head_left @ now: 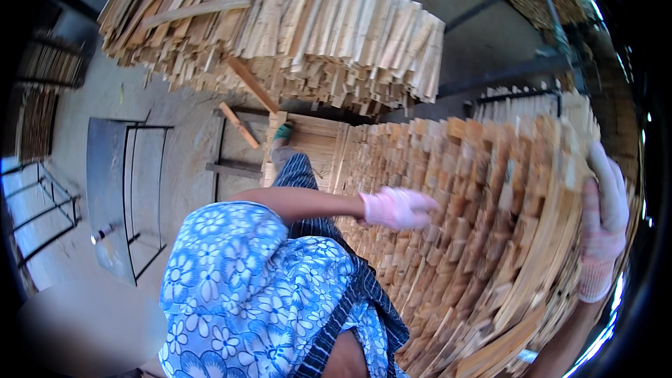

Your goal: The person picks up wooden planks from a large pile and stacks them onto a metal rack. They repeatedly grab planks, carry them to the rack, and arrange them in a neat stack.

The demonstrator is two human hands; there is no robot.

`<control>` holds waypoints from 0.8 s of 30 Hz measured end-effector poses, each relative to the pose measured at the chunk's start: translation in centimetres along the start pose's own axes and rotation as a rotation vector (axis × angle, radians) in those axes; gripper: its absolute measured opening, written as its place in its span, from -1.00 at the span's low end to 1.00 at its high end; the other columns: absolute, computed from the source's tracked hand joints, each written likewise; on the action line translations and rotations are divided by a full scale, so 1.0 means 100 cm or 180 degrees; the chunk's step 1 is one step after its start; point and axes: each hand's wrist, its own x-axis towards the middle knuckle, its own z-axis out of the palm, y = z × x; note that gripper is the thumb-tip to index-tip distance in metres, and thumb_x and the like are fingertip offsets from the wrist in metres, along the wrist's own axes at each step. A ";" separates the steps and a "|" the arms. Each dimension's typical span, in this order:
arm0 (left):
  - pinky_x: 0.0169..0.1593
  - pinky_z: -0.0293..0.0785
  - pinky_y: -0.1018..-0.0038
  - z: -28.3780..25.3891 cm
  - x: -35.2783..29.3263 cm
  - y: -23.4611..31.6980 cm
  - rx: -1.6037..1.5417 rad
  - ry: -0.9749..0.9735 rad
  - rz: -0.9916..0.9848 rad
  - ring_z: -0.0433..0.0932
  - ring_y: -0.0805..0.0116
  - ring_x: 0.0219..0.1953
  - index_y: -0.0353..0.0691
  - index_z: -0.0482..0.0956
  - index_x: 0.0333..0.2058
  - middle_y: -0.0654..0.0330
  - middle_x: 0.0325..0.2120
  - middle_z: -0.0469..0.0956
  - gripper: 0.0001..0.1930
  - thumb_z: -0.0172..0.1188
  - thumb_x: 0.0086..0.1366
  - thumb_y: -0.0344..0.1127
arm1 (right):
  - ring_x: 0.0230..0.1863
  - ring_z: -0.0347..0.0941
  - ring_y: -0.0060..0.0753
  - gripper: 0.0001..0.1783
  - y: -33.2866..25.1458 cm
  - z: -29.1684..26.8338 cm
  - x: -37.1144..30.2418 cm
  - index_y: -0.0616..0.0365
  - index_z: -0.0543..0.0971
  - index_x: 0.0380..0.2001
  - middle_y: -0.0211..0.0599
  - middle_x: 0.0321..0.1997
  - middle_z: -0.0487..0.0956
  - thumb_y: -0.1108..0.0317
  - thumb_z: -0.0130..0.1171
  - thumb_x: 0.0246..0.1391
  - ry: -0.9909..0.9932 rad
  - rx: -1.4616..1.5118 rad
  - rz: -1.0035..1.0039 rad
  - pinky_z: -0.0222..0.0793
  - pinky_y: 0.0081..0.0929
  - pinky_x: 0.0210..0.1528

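Observation:
A tall stack of wooden slats [448, 189] fills the right half, its many cut ends facing me. My left hand [400, 208], in a pale pink knit glove, reaches across in front of these ends. Its fingers are stretched out and slightly blurred, with nothing seen in them; whether they touch the wood I cannot tell. At the far right, my right hand [603, 220], gloved in pink with greyish fingers, lies along the upper side of the stack. Those fingers are straight and the thumb stands apart.
Another long pile of slats [315, 28] stands at the back, with a loose slat [196, 11] across it. A short piece of wood [239, 124] lies near a low frame. To the left is a metal table [108, 196]; dark metal bars [504, 73] cross behind the stack.

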 end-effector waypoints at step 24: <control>0.35 0.06 -0.07 -0.644 -0.369 -0.258 0.4343 0.1886 -0.4960 0.04 -0.13 0.45 0.12 0.20 0.38 -0.05 0.40 0.11 -0.35 0.09 0.30 -0.13 | 0.25 0.39 0.04 -0.48 -0.262 0.700 0.339 -0.04 0.46 0.21 0.00 0.20 0.51 0.00 -0.07 0.28 -0.3770 0.1392 -0.1421 0.30 -0.13 0.28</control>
